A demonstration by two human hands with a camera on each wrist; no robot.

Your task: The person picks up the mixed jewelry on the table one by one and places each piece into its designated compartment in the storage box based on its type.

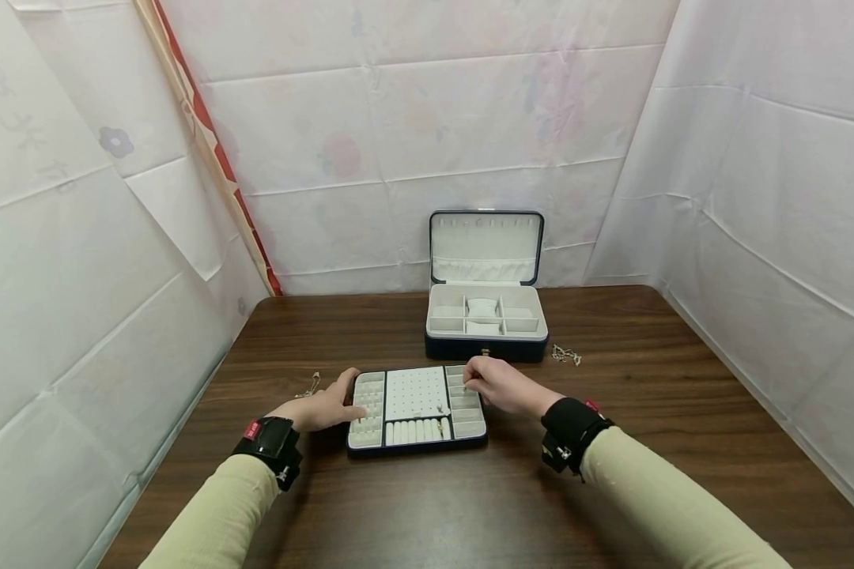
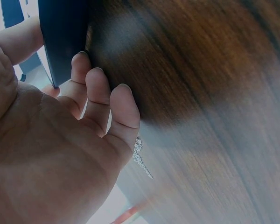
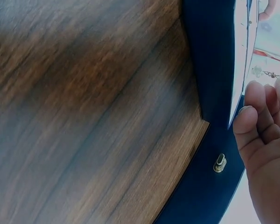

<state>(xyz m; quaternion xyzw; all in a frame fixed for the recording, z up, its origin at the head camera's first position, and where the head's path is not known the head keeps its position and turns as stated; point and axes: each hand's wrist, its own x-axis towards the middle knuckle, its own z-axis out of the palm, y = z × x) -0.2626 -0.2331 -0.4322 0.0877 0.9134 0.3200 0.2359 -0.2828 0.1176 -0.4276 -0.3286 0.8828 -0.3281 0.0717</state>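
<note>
A navy-edged jewelry tray [image 1: 416,452] with white compartments, a dotted middle panel and ring rolls lies on the table. My left hand [image 1: 323,407] grips its left end, thumb over the rim and fingers along the outer wall [image 2: 63,42]. Above the right-hand compartments [image 1: 467,427], my right hand [image 1: 501,383] pinches a small piece of jewelry [image 3: 270,73]; a thin chain and a clear bead show by the fingertips. Its exact kind is too small to tell. On the tray lie a small ornament [image 1: 441,408] and a gold-coloured ring [image 1: 440,427].
Behind the tray stands an open jewelry box [image 1: 455,348] with a raised lid [image 1: 484,245], divided compartments and a brass clasp [image 3: 220,163]. A silvery chain [image 1: 566,355] lies right of it; another chain [image 2: 139,154] lies beyond my left hand. White sheets [image 1: 398,118] hang around the table.
</note>
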